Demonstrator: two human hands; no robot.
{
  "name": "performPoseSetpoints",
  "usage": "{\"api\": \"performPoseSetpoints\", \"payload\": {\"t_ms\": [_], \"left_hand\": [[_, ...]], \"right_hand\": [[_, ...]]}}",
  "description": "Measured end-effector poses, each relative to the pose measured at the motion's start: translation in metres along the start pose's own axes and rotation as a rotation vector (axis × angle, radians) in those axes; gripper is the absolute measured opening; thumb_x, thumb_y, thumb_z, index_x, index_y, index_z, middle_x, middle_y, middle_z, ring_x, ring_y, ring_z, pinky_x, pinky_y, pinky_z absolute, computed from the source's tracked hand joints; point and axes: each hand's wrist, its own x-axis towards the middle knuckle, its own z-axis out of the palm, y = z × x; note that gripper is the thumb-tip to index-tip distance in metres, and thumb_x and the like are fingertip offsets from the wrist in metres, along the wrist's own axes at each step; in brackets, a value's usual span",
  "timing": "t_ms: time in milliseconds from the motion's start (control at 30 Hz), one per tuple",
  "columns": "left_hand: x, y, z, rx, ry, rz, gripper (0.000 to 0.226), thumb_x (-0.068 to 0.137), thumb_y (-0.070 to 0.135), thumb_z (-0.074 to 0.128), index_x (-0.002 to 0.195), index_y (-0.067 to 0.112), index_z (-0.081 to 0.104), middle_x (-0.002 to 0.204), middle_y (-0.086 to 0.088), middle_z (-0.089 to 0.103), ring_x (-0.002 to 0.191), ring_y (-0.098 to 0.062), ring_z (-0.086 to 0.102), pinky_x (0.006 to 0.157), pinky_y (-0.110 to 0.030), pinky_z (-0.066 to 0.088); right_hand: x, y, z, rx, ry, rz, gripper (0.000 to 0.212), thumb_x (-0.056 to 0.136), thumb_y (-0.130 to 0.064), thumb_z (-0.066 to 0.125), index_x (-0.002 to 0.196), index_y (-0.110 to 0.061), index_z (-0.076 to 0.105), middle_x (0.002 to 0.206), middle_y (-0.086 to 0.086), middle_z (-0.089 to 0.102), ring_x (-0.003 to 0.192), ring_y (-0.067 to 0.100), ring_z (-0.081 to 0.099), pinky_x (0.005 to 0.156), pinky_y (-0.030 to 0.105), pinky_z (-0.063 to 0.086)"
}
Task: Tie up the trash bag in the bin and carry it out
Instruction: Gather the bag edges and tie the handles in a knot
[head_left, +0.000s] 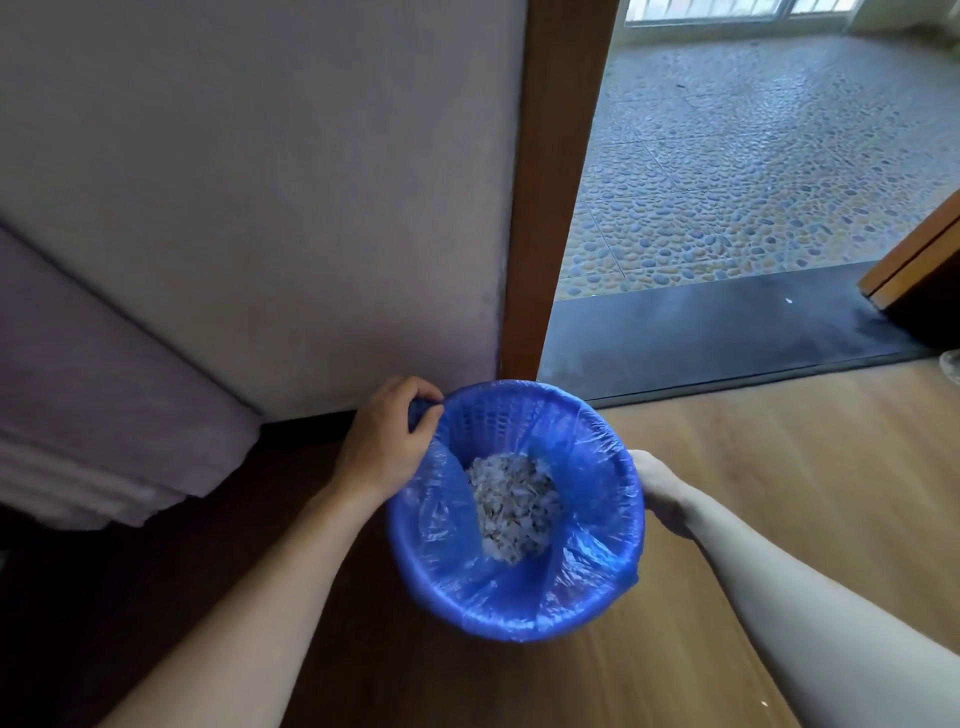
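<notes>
A round blue plastic bin (498, 410) with a lattice wall stands on the wooden floor by the door frame. A blue trash bag (587, 467) lines it, folded over the rim, with pale scraps of rubbish (511, 499) at the bottom. My left hand (387, 439) pinches the bag's edge at the bin's upper left rim. My right hand (657, 491) is at the right rim, fingers curled around the outside of the bag and rim; its fingertips are hidden behind the bin.
A pale wall (260, 182) and a wooden door frame (556, 182) rise just behind the bin. The open doorway leads over a dark threshold (727, 332) to a pebble-patterned tile floor (769, 156). Folded purple bedding (93, 405) lies at left. A wooden door edge (919, 260) shows at right.
</notes>
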Motion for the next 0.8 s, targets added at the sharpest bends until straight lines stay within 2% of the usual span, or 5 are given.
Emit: {"api": "performPoseSetpoints", "payload": {"t_ms": [200, 367, 567, 667, 800], "left_hand": [[0.002, -0.009, 0.005, 0.085, -0.057, -0.203, 0.022, 0.092, 0.029, 0.060, 0.105, 0.013, 0.068, 0.102, -0.008, 0.073, 0.098, -0.027, 0.066, 0.086, -0.035, 0.049], [0.012, -0.012, -0.001, -0.129, -0.045, -0.224, 0.016, 0.089, 0.012, 0.064, 0.102, 0.020, 0.067, 0.100, 0.000, 0.070, 0.101, -0.022, 0.067, 0.094, -0.036, 0.049], [-0.001, 0.010, 0.002, -0.254, -0.053, -0.157, 0.024, 0.086, 0.005, 0.068, 0.106, 0.018, 0.068, 0.102, 0.000, 0.070, 0.096, -0.007, 0.063, 0.088, -0.022, 0.044], [-0.010, 0.014, -0.005, -0.399, -0.011, -0.246, 0.030, 0.084, -0.001, 0.069, 0.105, 0.021, 0.067, 0.105, 0.002, 0.070, 0.095, 0.008, 0.061, 0.086, -0.008, 0.042], [-0.005, 0.024, -0.009, -0.785, -0.012, -0.578, 0.025, 0.088, 0.001, 0.064, 0.110, 0.013, 0.066, 0.100, -0.005, 0.070, 0.092, -0.015, 0.065, 0.079, -0.021, 0.052]], "right_hand": [[0.020, 0.011, -0.002, -0.058, 0.224, -0.122, 0.019, 0.084, -0.025, 0.061, 0.084, -0.007, 0.055, 0.080, 0.009, 0.065, 0.070, 0.015, 0.052, 0.063, 0.033, 0.045], [0.007, -0.021, -0.013, -0.001, 0.511, -0.284, 0.027, 0.100, -0.030, 0.050, 0.087, -0.006, 0.053, 0.071, -0.002, 0.054, 0.064, 0.015, 0.046, 0.059, 0.031, 0.038], [-0.023, -0.049, -0.016, -0.159, 0.456, -0.463, 0.021, 0.098, -0.021, 0.055, 0.084, -0.007, 0.052, 0.072, 0.001, 0.057, 0.063, 0.011, 0.048, 0.061, 0.022, 0.039], [-0.041, -0.057, -0.020, -0.266, 0.393, -0.475, 0.020, 0.095, -0.024, 0.060, 0.080, -0.014, 0.051, 0.065, -0.005, 0.053, 0.055, 0.007, 0.043, 0.056, 0.020, 0.037], [-0.054, -0.073, -0.022, -0.321, 0.333, -0.409, 0.023, 0.093, -0.029, 0.062, 0.074, -0.021, 0.051, 0.065, -0.007, 0.056, 0.053, 0.003, 0.046, 0.053, 0.018, 0.038]]}}
